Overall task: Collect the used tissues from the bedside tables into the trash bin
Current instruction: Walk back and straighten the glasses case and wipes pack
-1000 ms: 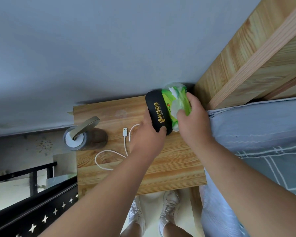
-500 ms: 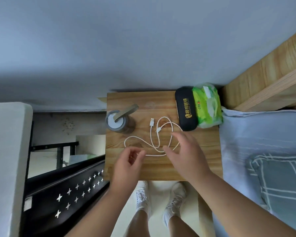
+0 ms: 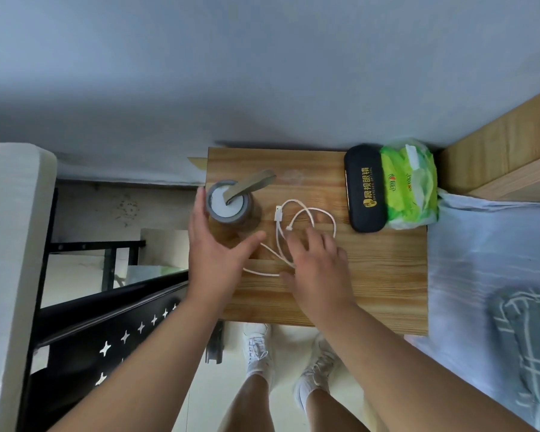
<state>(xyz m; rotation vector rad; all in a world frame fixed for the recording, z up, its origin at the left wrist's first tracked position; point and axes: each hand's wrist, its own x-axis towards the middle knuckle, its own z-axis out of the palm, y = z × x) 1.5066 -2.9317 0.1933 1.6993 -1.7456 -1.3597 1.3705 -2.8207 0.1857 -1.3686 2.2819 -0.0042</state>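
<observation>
The left hand (image 3: 214, 254) is held open, fingers straight and thumb spread wide, and is set against the near left side of a grey-lidded tumbler (image 3: 229, 202); whether skin meets the tumbler cannot be told. The right hand (image 3: 320, 268) is laid palm down with its fingers apart and loosely spread over a white charging cable (image 3: 306, 211), nothing being gripped. The cable is looped across the middle of the wooden bedside table (image 3: 381, 282), between the tumbler and a black glasses case (image 3: 364, 189). A green tissue pack (image 3: 409, 186) is placed at the far right corner of the table, touching the case on its right side. A bed with a pale blue sheet (image 3: 487, 244) is seen just beside the table on the right, and a black rail with star cut-outs (image 3: 106, 341) on the left. White shoes (image 3: 258, 347) are seen on the floor below the near edge.
</observation>
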